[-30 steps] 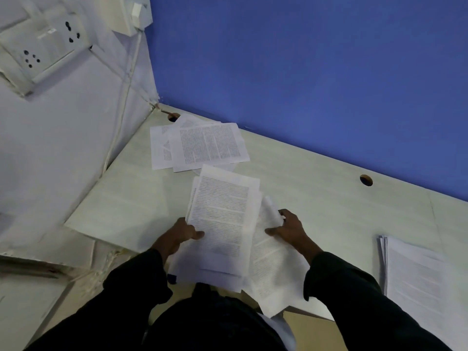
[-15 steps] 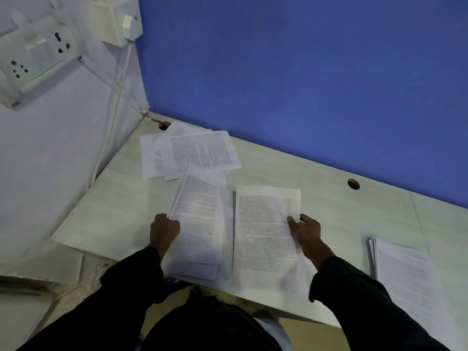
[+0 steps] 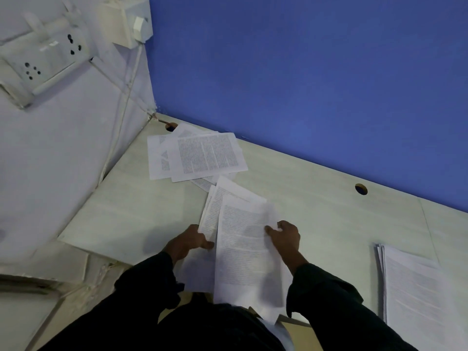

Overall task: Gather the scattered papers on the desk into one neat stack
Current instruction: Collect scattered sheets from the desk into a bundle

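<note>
Here, left hand [image 3: 186,243] fingers pinching the papers [image 3: 243,239] at their left edge, right hand [image 3: 285,236] fingers pinching the right edge.

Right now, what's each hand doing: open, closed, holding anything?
Left hand: closed, gripping the left edge of the papers.
Right hand: closed, pinching the right edge of the top sheet.

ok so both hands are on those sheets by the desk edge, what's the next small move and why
Probably square them up: the sheets between the left hand and right hand are fanned and askew. Tapping their edges level comes before reaching for the loose pages in the corner.
</note>
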`<move>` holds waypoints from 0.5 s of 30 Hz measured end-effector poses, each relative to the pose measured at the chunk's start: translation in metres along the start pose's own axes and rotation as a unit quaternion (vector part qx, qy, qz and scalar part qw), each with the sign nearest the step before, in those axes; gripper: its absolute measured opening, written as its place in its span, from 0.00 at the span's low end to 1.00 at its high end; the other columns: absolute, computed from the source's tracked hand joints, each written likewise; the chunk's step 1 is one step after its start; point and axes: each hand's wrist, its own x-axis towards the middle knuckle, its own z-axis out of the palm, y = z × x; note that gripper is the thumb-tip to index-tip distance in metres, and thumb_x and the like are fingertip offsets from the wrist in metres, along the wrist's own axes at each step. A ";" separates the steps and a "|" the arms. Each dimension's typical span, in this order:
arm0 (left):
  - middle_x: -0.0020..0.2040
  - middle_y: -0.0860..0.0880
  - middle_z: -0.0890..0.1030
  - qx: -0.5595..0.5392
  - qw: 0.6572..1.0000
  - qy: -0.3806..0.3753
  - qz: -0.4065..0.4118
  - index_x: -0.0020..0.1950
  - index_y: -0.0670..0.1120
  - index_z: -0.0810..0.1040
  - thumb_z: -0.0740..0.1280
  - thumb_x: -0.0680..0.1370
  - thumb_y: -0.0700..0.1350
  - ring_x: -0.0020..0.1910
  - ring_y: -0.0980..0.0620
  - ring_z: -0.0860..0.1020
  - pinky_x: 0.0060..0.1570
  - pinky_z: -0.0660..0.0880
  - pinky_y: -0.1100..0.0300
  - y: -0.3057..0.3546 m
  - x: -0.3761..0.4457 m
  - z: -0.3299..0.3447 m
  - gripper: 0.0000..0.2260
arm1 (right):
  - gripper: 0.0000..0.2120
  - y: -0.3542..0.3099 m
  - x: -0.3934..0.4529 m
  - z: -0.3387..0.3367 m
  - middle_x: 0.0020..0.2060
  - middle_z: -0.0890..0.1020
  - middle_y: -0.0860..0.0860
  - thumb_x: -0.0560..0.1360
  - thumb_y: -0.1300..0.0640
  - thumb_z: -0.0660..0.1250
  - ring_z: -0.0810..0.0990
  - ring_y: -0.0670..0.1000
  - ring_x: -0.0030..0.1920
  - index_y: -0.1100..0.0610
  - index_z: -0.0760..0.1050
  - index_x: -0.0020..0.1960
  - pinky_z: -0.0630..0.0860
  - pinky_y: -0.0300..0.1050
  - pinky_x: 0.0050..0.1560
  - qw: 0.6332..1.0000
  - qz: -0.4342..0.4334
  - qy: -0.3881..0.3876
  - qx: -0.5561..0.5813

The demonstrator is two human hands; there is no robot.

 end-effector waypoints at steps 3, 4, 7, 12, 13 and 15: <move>0.56 0.45 0.84 -0.044 0.998 -0.035 -0.002 0.58 0.45 0.82 0.77 0.70 0.31 0.56 0.46 0.81 0.59 0.77 0.55 0.000 0.000 -0.005 0.18 | 0.17 0.006 0.000 0.002 0.45 0.84 0.48 0.66 0.40 0.78 0.82 0.52 0.48 0.52 0.81 0.45 0.79 0.48 0.49 0.995 -0.052 -0.068 -0.058; 0.58 0.43 0.84 -0.058 0.997 -0.039 -0.009 0.59 0.44 0.82 0.77 0.70 0.31 0.58 0.44 0.81 0.60 0.77 0.54 0.003 -0.002 -0.006 0.20 | 0.19 0.004 -0.001 -0.002 0.47 0.85 0.49 0.67 0.40 0.78 0.83 0.52 0.49 0.53 0.83 0.49 0.81 0.50 0.51 0.993 -0.053 -0.095 -0.037; 0.59 0.44 0.84 -0.127 0.991 -0.039 -0.009 0.62 0.44 0.82 0.82 0.67 0.50 0.58 0.44 0.82 0.58 0.78 0.51 0.002 0.001 -0.007 0.26 | 0.15 0.000 0.004 -0.013 0.47 0.88 0.48 0.70 0.47 0.80 0.87 0.52 0.49 0.54 0.86 0.52 0.82 0.45 0.49 0.987 -0.025 -0.153 0.048; 0.55 0.53 0.85 -0.142 0.987 0.063 0.048 0.61 0.48 0.81 0.73 0.73 0.63 0.55 0.50 0.83 0.56 0.80 0.58 0.014 0.002 0.014 0.24 | 0.13 -0.009 0.002 -0.007 0.47 0.89 0.53 0.70 0.50 0.81 0.88 0.53 0.48 0.56 0.87 0.49 0.85 0.49 0.49 0.980 -0.033 -0.157 0.121; 0.52 0.55 0.85 -0.095 0.987 0.099 0.083 0.59 0.49 0.81 0.76 0.73 0.56 0.53 0.50 0.83 0.51 0.80 0.62 0.012 0.003 0.017 0.18 | 0.14 -0.013 -0.001 -0.006 0.48 0.89 0.55 0.71 0.50 0.81 0.88 0.55 0.48 0.58 0.86 0.50 0.85 0.49 0.49 0.974 -0.031 -0.170 0.147; 0.52 0.52 0.85 0.001 0.983 0.148 0.112 0.59 0.47 0.81 0.79 0.70 0.46 0.53 0.47 0.83 0.49 0.80 0.59 0.008 0.007 0.020 0.18 | 0.18 -0.018 -0.003 -0.008 0.48 0.88 0.56 0.73 0.46 0.78 0.88 0.58 0.49 0.61 0.85 0.52 0.85 0.53 0.50 0.962 -0.003 -0.194 0.191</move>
